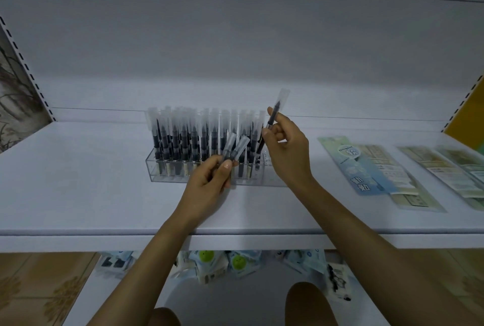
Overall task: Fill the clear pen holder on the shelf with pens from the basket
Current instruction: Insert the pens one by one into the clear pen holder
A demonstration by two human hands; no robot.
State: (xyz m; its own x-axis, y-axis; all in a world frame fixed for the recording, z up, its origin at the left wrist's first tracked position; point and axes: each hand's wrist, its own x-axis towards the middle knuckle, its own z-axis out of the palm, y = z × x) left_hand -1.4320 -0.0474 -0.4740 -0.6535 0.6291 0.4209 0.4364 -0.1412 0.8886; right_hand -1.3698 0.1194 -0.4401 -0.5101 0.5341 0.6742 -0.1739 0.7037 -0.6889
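Clear acrylic pen holder (pixel 157 171) stands on the white shelf (pixel 78 181), nearly full. My right hand (pixel 288 155) pinches one capped pen (pixel 278 105) upright, apparently bound for the end slot. My left hand (pixel 207 189) grips two spare pens (pixel 242 146), ready to feed. Basket not in view.

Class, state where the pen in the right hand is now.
Head view, right of centre: the right hand pinches the pen, tilted, above the right end of the pen holder.
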